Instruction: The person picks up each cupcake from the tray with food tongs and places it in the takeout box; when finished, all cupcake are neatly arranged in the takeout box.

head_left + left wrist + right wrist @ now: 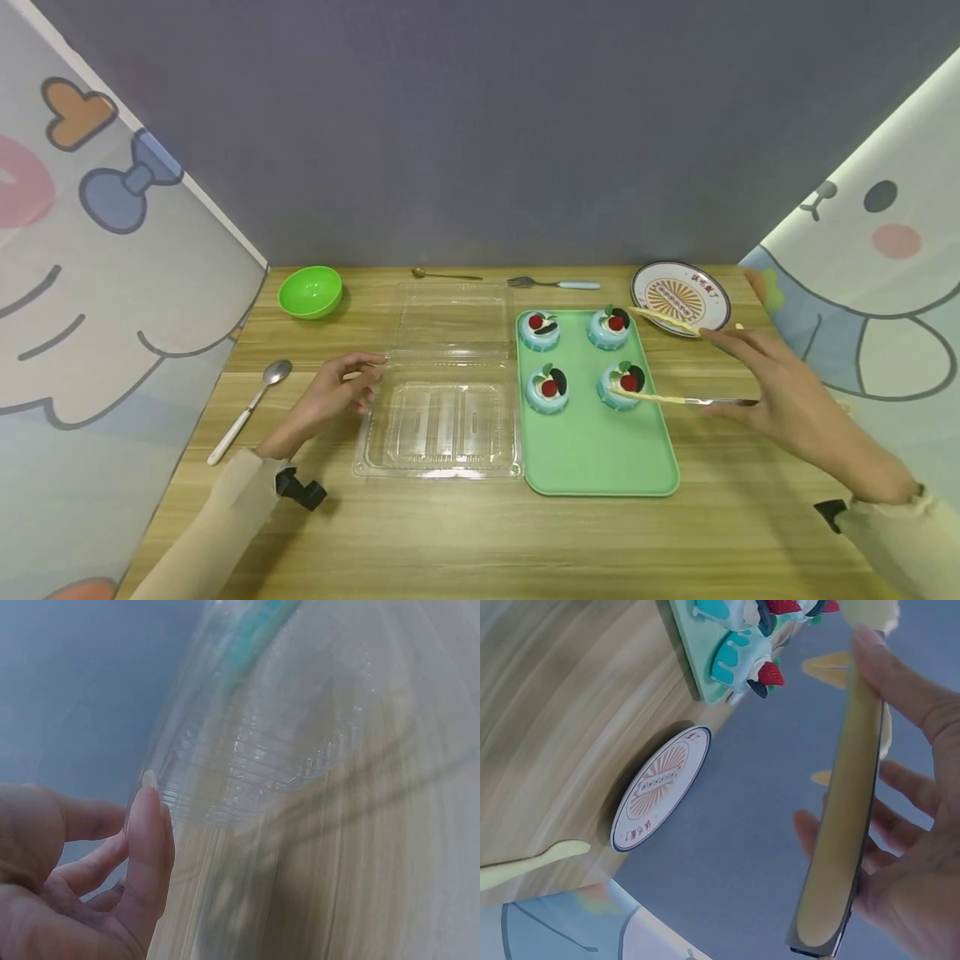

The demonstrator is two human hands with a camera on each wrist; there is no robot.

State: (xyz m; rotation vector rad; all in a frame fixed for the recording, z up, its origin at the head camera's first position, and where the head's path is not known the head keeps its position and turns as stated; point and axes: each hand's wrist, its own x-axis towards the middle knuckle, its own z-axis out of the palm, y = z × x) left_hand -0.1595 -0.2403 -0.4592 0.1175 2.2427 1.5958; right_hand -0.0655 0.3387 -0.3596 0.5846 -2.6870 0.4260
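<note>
My left hand (341, 392) pinches the left edge of a clear plastic clamshell box (442, 473), which lies unfolded with its lid toward the back wall. In the left wrist view, a finger (150, 862) is on the near side of the box's rim. My right hand (798, 400) holds tongs (663, 399) with pale yellow ends, their arms spread wide. They reach over the right side of a green tray (600, 458). Several blue cupcakes with berries stand on it; one arm overlaps the front-right cupcake (617, 396), the other ends near the back-right cupcake (606, 335).
Behind the tongs is a patterned plate (705, 292), and a yellow-handled utensil (532, 864) lies near it. Along the back are a green bowl (310, 292), a small gold spoon (450, 276) and a fork (558, 284). A larger spoon (247, 414) lies at left.
</note>
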